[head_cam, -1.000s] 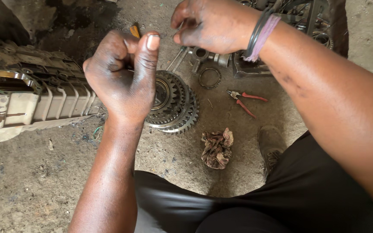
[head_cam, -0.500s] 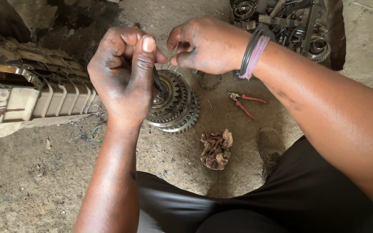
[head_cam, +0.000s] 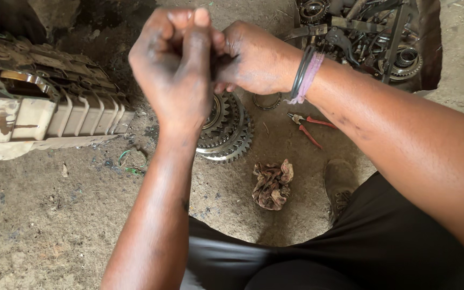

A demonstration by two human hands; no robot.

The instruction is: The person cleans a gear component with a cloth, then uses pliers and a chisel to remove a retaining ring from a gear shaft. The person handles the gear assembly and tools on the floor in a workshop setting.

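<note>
- Left hand [head_cam: 175,64] up high, clenched to a fist, thumb on top; can't tell what's inside it, if anything.
- Right hand [head_cam: 253,59] pressed against it from the right, fingers curled in where the two meet; whatever they pinch is hidden. Bands on that wrist.
- Gears [head_cam: 226,131], a stack w/ toothed rims, lie on the floor [head_cam: 55,225] right under both hands, partly covered by the left forearm.
- Ring [head_cam: 267,102] on the floor just beside the gears, below the right hand.
- Pliers [head_cam: 310,128], red handles, near the ring, to its right.
- Rag [head_cam: 272,185] crumpled, below the gears, apart from them.
- Housing [head_cam: 44,107], ribbed metal, dirty, at left, well apart from the hands.
- Parts pile [head_cam: 371,37] top right, behind the right forearm.
</note>
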